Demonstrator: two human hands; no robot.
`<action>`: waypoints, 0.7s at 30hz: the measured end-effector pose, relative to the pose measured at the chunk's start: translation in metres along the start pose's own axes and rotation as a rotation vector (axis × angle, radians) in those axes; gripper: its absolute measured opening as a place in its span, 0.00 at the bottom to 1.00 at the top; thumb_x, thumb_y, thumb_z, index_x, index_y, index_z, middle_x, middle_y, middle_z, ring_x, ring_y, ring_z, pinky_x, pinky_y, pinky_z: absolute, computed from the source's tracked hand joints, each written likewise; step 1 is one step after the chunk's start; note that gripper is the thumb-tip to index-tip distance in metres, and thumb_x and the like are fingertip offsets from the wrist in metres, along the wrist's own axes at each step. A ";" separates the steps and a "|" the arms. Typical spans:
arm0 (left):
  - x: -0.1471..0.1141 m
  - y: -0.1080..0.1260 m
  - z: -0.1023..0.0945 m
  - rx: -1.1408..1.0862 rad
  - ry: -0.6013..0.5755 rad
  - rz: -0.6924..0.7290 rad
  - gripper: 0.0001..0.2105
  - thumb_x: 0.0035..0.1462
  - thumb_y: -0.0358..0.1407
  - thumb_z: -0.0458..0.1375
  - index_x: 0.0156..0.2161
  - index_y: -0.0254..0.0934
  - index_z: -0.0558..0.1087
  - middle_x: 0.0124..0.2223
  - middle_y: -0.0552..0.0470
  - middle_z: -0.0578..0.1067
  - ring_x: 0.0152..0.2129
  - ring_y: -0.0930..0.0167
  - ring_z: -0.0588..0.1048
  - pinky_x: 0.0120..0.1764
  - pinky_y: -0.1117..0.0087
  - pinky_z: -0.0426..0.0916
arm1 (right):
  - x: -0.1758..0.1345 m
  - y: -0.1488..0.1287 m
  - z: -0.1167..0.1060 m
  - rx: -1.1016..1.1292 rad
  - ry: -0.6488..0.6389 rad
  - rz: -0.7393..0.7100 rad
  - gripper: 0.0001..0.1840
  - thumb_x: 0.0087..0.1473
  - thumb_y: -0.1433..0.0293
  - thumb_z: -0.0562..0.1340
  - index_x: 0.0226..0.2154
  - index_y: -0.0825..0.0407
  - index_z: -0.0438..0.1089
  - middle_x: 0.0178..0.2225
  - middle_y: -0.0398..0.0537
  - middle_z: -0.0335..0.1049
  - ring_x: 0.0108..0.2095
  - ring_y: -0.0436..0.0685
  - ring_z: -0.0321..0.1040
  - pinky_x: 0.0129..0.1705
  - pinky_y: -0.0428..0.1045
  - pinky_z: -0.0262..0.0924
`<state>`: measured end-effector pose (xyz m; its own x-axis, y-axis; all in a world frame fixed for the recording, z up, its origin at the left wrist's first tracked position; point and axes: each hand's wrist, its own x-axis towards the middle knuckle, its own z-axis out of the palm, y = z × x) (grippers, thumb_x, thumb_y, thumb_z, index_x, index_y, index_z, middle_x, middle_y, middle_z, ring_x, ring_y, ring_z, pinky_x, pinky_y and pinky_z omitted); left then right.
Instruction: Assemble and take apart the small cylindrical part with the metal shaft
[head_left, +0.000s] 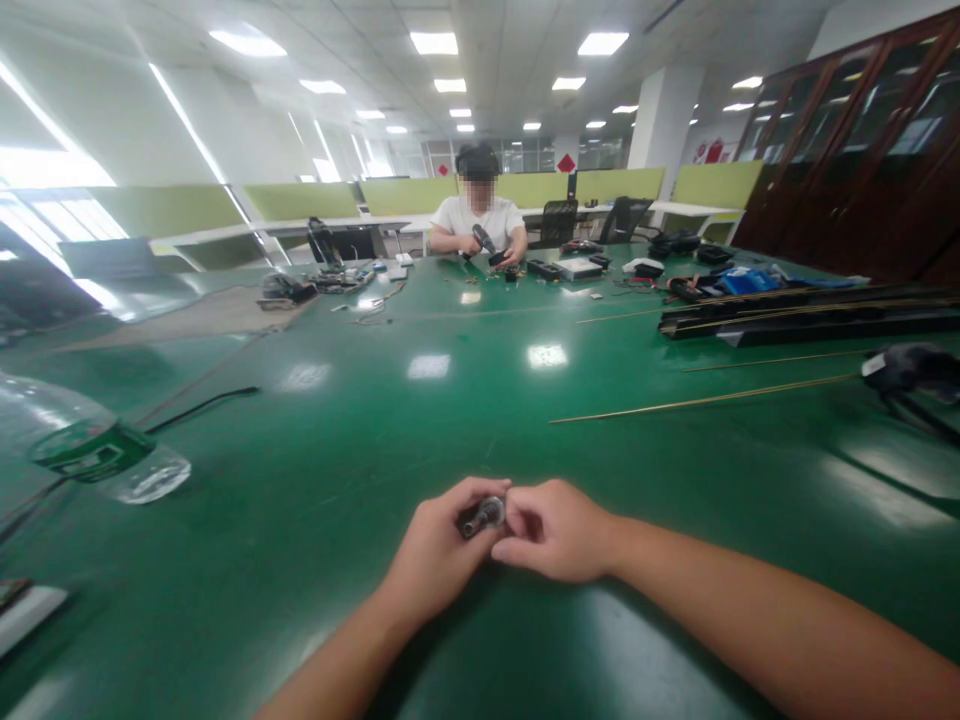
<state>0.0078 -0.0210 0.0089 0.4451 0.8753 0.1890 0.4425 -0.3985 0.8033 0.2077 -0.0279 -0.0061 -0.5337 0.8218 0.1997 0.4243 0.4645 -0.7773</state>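
Low in the middle of the head view, a small grey metal part with a short hollow-looking shaft [484, 517] sits between my two hands. My left hand [442, 545] is closed around it, thumb below and fingers above. From the right, my right hand [559, 530] meets it with curled fingers, thumb and forefinger at the part's round end. The fingers cover much of the part, so its exact kind does not show. Both hands are just over the green tabletop [360, 430].
A clear plastic bottle [105, 445] lies at left near a black cable [206, 408]. Thin brass-coloured rods [705, 400] and black rails [795, 318] lie at right. Across the table a person [478, 215] holds a power drill [484, 238] among scattered parts.
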 end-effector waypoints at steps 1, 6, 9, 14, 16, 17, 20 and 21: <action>-0.001 0.000 0.000 -0.001 -0.003 0.003 0.14 0.53 0.29 0.60 0.45 0.43 0.76 0.48 0.52 0.79 0.46 0.68 0.77 0.51 0.68 0.71 | 0.000 0.000 0.000 0.000 0.000 -0.002 0.17 0.53 0.62 0.67 0.24 0.51 0.61 0.21 0.36 0.62 0.21 0.47 0.57 0.25 0.42 0.49; 0.002 -0.001 0.000 0.014 -0.043 0.023 0.14 0.55 0.31 0.59 0.47 0.44 0.75 0.50 0.52 0.78 0.48 0.68 0.76 0.52 0.69 0.70 | -0.001 0.002 0.002 -0.041 0.013 -0.008 0.16 0.52 0.63 0.67 0.24 0.51 0.61 0.20 0.36 0.61 0.20 0.46 0.57 0.24 0.43 0.47; 0.002 -0.003 0.000 -0.008 -0.060 0.016 0.16 0.56 0.31 0.58 0.51 0.43 0.72 0.52 0.51 0.77 0.48 0.68 0.76 0.52 0.68 0.71 | -0.001 0.003 0.002 -0.068 0.009 -0.015 0.15 0.52 0.64 0.67 0.24 0.51 0.61 0.20 0.36 0.61 0.20 0.46 0.57 0.24 0.43 0.47; -0.001 -0.001 -0.001 -0.056 -0.071 0.002 0.16 0.58 0.33 0.59 0.51 0.41 0.70 0.49 0.50 0.78 0.45 0.68 0.78 0.49 0.69 0.72 | -0.002 0.001 0.001 -0.050 -0.009 0.001 0.15 0.52 0.64 0.67 0.24 0.51 0.60 0.20 0.36 0.61 0.20 0.47 0.57 0.24 0.43 0.47; -0.001 0.001 -0.001 -0.044 -0.059 0.008 0.14 0.57 0.32 0.59 0.49 0.42 0.71 0.46 0.52 0.79 0.43 0.68 0.79 0.47 0.70 0.72 | -0.002 0.001 0.001 -0.041 -0.006 0.002 0.16 0.53 0.64 0.66 0.24 0.51 0.60 0.20 0.36 0.60 0.20 0.47 0.56 0.24 0.43 0.47; -0.001 0.002 -0.001 -0.035 -0.053 0.011 0.14 0.56 0.32 0.60 0.48 0.42 0.72 0.44 0.53 0.79 0.41 0.69 0.79 0.46 0.70 0.72 | -0.002 0.001 0.001 -0.037 -0.003 0.001 0.16 0.54 0.64 0.65 0.24 0.51 0.60 0.20 0.36 0.60 0.21 0.47 0.56 0.24 0.43 0.47; 0.000 0.003 -0.002 -0.008 -0.035 0.008 0.12 0.54 0.31 0.61 0.44 0.42 0.73 0.40 0.55 0.80 0.37 0.70 0.79 0.43 0.72 0.71 | -0.002 0.002 0.000 -0.033 0.006 0.001 0.15 0.56 0.64 0.64 0.24 0.51 0.60 0.21 0.37 0.60 0.21 0.47 0.56 0.25 0.43 0.47; 0.001 0.003 -0.002 0.001 -0.029 0.004 0.11 0.54 0.32 0.62 0.44 0.42 0.74 0.40 0.56 0.79 0.37 0.70 0.78 0.42 0.72 0.71 | -0.002 0.002 0.000 -0.032 0.007 0.000 0.15 0.56 0.64 0.64 0.25 0.51 0.61 0.21 0.37 0.60 0.21 0.47 0.56 0.25 0.43 0.47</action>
<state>0.0079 -0.0211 0.0124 0.4688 0.8656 0.1759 0.4416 -0.4022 0.8020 0.2096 -0.0292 -0.0081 -0.5287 0.8239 0.2041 0.4474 0.4748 -0.7579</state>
